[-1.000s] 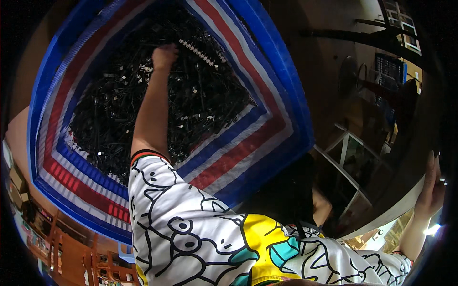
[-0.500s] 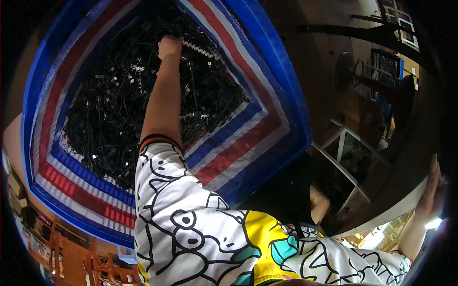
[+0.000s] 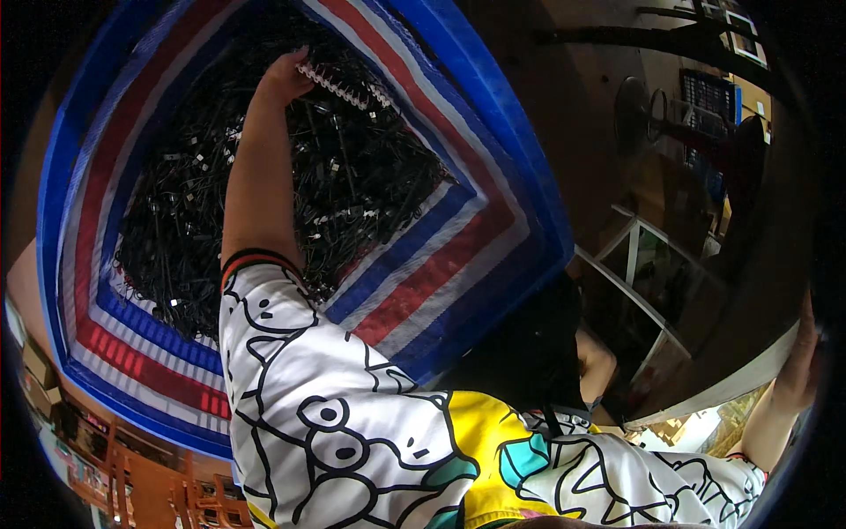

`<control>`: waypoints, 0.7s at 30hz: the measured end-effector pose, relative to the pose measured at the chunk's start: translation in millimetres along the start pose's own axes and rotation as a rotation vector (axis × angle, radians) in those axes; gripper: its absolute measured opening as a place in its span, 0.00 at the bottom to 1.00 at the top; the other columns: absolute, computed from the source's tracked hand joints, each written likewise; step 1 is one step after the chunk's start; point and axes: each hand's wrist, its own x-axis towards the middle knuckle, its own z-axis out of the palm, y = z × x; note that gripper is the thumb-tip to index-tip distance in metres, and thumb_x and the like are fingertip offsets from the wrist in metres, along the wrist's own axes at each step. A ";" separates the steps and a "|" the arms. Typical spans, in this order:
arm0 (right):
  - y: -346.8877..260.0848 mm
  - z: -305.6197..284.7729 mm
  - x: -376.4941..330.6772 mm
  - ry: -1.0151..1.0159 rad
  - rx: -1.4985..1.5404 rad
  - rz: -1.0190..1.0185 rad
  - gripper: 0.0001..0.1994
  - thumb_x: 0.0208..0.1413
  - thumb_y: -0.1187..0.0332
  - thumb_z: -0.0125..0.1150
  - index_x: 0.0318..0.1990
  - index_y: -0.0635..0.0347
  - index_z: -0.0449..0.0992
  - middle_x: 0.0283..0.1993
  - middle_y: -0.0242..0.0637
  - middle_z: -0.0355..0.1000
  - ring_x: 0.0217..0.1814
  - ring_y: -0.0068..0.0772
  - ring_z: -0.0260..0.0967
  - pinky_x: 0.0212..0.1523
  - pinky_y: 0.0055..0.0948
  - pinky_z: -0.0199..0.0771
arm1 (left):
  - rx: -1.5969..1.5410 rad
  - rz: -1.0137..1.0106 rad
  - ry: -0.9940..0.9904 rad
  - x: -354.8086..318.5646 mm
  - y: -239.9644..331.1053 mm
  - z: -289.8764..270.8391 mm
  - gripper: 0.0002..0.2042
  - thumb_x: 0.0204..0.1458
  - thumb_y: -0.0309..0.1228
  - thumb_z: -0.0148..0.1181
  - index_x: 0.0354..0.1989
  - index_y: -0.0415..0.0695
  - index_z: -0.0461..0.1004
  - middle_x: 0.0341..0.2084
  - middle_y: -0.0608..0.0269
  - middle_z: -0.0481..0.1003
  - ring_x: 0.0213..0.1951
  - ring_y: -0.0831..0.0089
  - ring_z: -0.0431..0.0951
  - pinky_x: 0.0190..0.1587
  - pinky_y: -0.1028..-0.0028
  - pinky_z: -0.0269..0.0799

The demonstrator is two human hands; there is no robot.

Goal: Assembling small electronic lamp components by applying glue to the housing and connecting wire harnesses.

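Note:
My left hand (image 3: 286,78) reaches into a large blue bin (image 3: 551,203) lined with a red, white and blue striped woven sheet (image 3: 458,247). Its fingers are closed on one end of a strip of small white pieces set in a row like comb teeth (image 3: 335,85). The strip slants down to the right over a heap of tangled black cables (image 3: 189,229) with small white and metallic ends. At the far right rim my right hand (image 3: 804,353) is raised away from the bin, dark and partly cut off, with its fingers stretched out and nothing visible in them.
A fan-like round object (image 3: 633,108) and a dark blue crate (image 3: 705,93) stand beyond the bin at the right. Below them is a white metal frame (image 3: 634,256). Brown wooden furniture (image 3: 145,480) lies lower left. A bent bare limb (image 3: 596,363) shows right of the bin.
My left hand has moved left and slightly up, its arm swinging left. More of the white strip shows beside it. My right hand has shifted slightly at the rim.

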 end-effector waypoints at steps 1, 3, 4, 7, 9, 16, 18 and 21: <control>-1.8 0.5 -0.9 0.003 -0.010 0.005 0.16 0.59 0.72 0.36 0.51 0.67 0.65 0.50 0.45 0.65 0.55 0.33 0.62 0.54 0.24 0.59 | 0.152 0.026 -0.078 -0.1 1.8 0.1 0.11 0.49 0.35 0.52 0.35 0.41 0.70 0.35 0.60 0.66 0.43 0.60 0.66 0.50 0.62 0.63; -1.2 -2.2 -2.5 0.000 -0.011 0.014 0.16 0.59 0.72 0.36 0.51 0.67 0.65 0.51 0.45 0.65 0.55 0.33 0.62 0.54 0.24 0.59 | 0.307 0.053 -0.158 9.2 7.6 -10.4 0.13 0.50 0.37 0.53 0.37 0.41 0.71 0.39 0.59 0.65 0.46 0.60 0.65 0.50 0.63 0.63; -1.7 -1.7 -2.5 -0.002 -0.014 0.016 0.16 0.59 0.72 0.36 0.51 0.67 0.65 0.51 0.45 0.65 0.55 0.33 0.62 0.54 0.24 0.59 | 0.305 0.033 -0.147 14.4 13.0 -16.6 0.14 0.49 0.39 0.55 0.39 0.42 0.71 0.44 0.57 0.63 0.49 0.61 0.63 0.51 0.64 0.63; 0.2 3.2 -1.0 -0.010 -0.008 0.022 0.16 0.59 0.72 0.36 0.51 0.67 0.65 0.51 0.45 0.65 0.55 0.33 0.62 0.54 0.25 0.59 | 0.379 0.032 -0.185 -14.8 32.3 -30.8 0.17 0.48 0.39 0.56 0.43 0.43 0.71 0.52 0.54 0.57 0.52 0.63 0.61 0.52 0.66 0.63; 0.7 4.4 -0.6 -0.011 -0.006 0.025 0.16 0.59 0.71 0.36 0.51 0.67 0.65 0.51 0.45 0.64 0.55 0.33 0.61 0.54 0.25 0.59 | 0.507 0.062 -0.329 -26.4 48.6 -46.0 0.20 0.47 0.40 0.57 0.48 0.45 0.68 0.55 0.55 0.55 0.55 0.63 0.58 0.54 0.65 0.61; -0.7 0.5 -2.9 -0.011 -0.028 0.062 0.16 0.59 0.71 0.36 0.51 0.66 0.64 0.51 0.45 0.64 0.55 0.33 0.61 0.55 0.25 0.59 | 0.853 0.047 -0.167 -56.3 67.5 -66.0 0.19 0.49 0.47 0.53 0.43 0.48 0.72 0.37 0.69 0.68 0.39 0.76 0.67 0.47 0.71 0.65; 3.9 5.2 1.7 -0.019 -0.014 0.053 0.16 0.59 0.71 0.36 0.52 0.66 0.64 0.52 0.45 0.64 0.55 0.33 0.61 0.55 0.25 0.59 | 0.884 0.052 -0.178 -63.6 63.7 -60.7 0.18 0.50 0.47 0.51 0.43 0.49 0.72 0.33 0.71 0.69 0.35 0.77 0.66 0.45 0.72 0.65; 1.9 3.7 0.5 -0.017 -0.009 0.060 0.16 0.59 0.71 0.36 0.52 0.66 0.64 0.52 0.45 0.63 0.55 0.33 0.61 0.55 0.26 0.58 | 0.963 0.000 -0.243 -62.0 65.3 -38.8 0.18 0.52 0.48 0.48 0.42 0.49 0.72 0.27 0.73 0.70 0.32 0.77 0.67 0.43 0.73 0.65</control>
